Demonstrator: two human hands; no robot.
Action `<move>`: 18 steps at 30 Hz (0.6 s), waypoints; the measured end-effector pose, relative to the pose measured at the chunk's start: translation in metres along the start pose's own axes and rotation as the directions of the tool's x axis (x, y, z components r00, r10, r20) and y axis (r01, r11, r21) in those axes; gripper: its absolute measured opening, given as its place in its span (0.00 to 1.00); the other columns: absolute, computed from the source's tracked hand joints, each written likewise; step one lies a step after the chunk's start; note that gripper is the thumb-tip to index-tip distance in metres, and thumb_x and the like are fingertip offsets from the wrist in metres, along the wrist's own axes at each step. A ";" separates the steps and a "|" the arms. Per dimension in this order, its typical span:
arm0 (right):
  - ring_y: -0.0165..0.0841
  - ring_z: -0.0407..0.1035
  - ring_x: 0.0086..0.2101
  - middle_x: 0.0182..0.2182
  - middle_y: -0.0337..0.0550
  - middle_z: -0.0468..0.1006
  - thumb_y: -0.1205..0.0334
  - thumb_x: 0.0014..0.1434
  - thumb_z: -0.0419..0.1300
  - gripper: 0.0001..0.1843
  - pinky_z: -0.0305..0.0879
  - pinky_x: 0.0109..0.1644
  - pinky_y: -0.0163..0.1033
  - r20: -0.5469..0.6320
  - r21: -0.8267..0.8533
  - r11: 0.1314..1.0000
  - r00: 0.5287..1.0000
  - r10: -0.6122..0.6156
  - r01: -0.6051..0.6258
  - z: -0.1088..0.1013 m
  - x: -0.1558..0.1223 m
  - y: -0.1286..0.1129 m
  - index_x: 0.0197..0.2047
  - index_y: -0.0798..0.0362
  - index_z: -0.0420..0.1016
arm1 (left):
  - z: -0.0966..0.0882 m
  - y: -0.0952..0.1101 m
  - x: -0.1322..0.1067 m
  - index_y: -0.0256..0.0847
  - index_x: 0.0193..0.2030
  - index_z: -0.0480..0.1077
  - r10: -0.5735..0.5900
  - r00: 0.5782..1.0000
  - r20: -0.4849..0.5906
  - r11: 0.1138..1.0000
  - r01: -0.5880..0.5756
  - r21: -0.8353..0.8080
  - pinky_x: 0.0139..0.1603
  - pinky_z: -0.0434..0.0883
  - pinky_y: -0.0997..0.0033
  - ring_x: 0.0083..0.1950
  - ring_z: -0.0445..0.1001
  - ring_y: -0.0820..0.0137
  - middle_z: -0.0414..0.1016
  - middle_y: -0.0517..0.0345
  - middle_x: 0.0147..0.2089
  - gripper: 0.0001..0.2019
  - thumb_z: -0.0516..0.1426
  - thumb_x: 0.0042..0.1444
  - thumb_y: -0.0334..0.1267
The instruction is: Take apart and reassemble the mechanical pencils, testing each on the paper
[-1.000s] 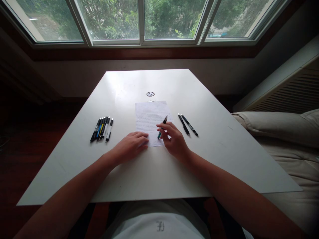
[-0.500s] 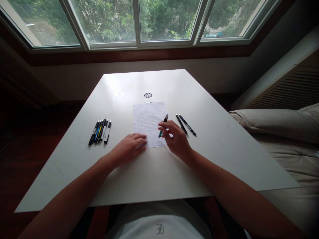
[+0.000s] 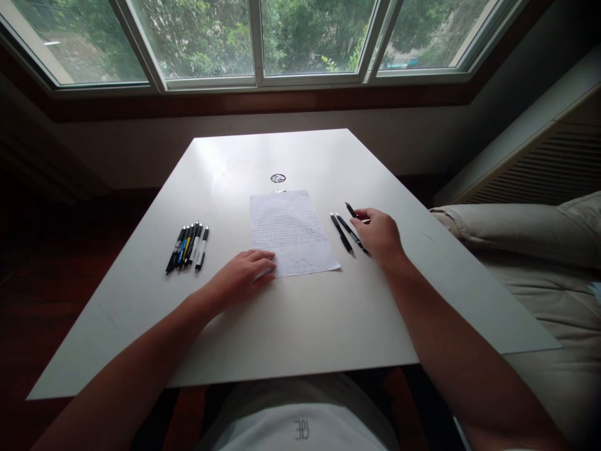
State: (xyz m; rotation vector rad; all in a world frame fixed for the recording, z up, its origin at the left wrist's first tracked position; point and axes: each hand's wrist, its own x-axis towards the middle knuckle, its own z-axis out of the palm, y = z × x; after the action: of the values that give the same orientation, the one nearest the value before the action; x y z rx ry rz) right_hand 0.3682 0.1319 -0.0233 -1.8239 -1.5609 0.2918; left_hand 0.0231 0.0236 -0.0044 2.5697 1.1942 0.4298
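Observation:
A sheet of paper [image 3: 291, 228] covered with lines of writing lies on the white table [image 3: 300, 332]. My left hand [image 3: 246, 272] rests flat with fingers stretched over the sheet's lower left edge. To the right of the sheet, my right hand [image 3: 378, 233] grips a dark pen [image 3: 350, 209]; its tip end sticks out past the fingers and the rest is hidden. Two pens lie just left of that hand: a black pen [image 3: 342, 233] and another dark pen [image 3: 350, 230], the latter close to the fingers.
A row of several pens [image 3: 186, 247] lies left of the paper. Beyond the sheet sits a round emblem [image 3: 278, 178] on the tabletop. A window [image 3: 258, 44] is past the far edge, and a beige padded seat [image 3: 516, 232] stands at the right.
My right hand has moved right, off the paper, carrying the pen to beside the two lying pens. The sheet's lower right corner is now uncovered. My left hand has stayed put.

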 end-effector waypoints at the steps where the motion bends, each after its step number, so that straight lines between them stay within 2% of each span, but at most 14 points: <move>1: 0.39 0.76 0.34 0.37 0.49 0.83 0.59 0.55 0.64 0.17 0.70 0.42 0.43 0.020 -0.016 1.000 1.000 0.020 -0.020 0.002 0.002 0.003 0.47 0.55 0.82 | -0.001 0.000 0.000 0.44 0.52 0.73 -0.004 1.000 -0.002 1.000 0.004 0.001 0.62 0.69 0.55 0.61 0.70 0.59 0.71 0.51 0.62 0.11 0.54 0.67 0.40; 5: 0.40 0.77 0.36 0.38 0.49 0.84 0.59 0.55 0.63 0.17 0.70 0.42 0.43 0.082 -0.054 0.998 0.995 0.050 -0.046 0.008 0.004 0.010 0.47 0.53 0.83 | -0.004 -0.001 -0.001 0.44 0.53 0.73 -0.040 0.999 -0.031 0.999 0.040 0.014 0.60 0.70 0.55 0.60 0.70 0.59 0.72 0.51 0.61 0.12 0.53 0.67 0.40; 8: 0.43 0.77 0.39 0.41 0.51 0.84 0.58 0.55 0.63 0.18 0.69 0.44 0.45 0.099 -0.062 0.998 0.994 0.040 -0.034 0.010 0.005 0.014 0.48 0.53 0.83 | -0.010 -0.002 -0.002 0.43 0.53 0.73 -0.102 0.992 -0.070 0.994 0.105 0.044 0.56 0.72 0.57 0.55 0.73 0.59 0.75 0.50 0.56 0.13 0.52 0.68 0.41; 12: 0.44 0.77 0.39 0.42 0.50 0.84 0.57 0.56 0.63 0.19 0.69 0.43 0.46 0.131 -0.083 0.995 0.989 0.073 -0.062 0.010 0.006 0.015 0.48 0.54 0.83 | -0.024 -0.014 -0.009 0.41 0.54 0.72 -0.273 0.954 -0.123 0.944 0.290 0.160 0.49 0.74 0.59 0.51 0.75 0.58 0.75 0.48 0.53 0.16 0.50 0.68 0.45; 14: 0.44 0.77 0.39 0.42 0.50 0.84 0.58 0.56 0.63 0.18 0.69 0.43 0.46 0.143 -0.109 0.992 0.987 0.080 -0.065 0.010 0.005 0.013 0.49 0.53 0.83 | -0.032 -0.026 -0.015 0.41 0.55 0.71 -0.419 0.895 -0.153 0.866 0.445 0.228 0.46 0.74 0.60 0.50 0.75 0.57 0.75 0.47 0.53 0.17 0.50 0.68 0.47; 16: 0.45 0.77 0.40 0.43 0.52 0.83 0.60 0.57 0.63 0.19 0.69 0.44 0.47 0.131 -0.144 0.989 0.989 0.064 -0.044 0.009 0.005 0.012 0.50 0.54 0.82 | -0.039 -0.041 -0.022 0.42 0.55 0.71 -0.568 0.803 -0.179 0.757 0.595 0.270 0.45 0.73 0.59 0.51 0.75 0.55 0.74 0.47 0.55 0.18 0.50 0.67 0.49; 18: 0.45 0.76 0.40 0.45 0.56 0.82 0.61 0.57 0.62 0.19 0.69 0.46 0.47 0.085 -0.175 0.985 0.996 0.010 0.005 0.008 0.003 0.009 0.50 0.57 0.82 | -0.043 -0.056 -0.027 0.42 0.58 0.68 -0.678 0.713 -0.180 0.663 0.698 0.271 0.45 0.73 0.58 0.51 0.75 0.54 0.73 0.46 0.57 0.20 0.51 0.65 0.50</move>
State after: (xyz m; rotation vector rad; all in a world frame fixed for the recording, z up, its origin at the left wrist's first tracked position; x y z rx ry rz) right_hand 0.3708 0.1380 -0.0339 -1.9710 -1.6891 0.2433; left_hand -0.0481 0.0426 0.0107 2.0758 2.2887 0.1391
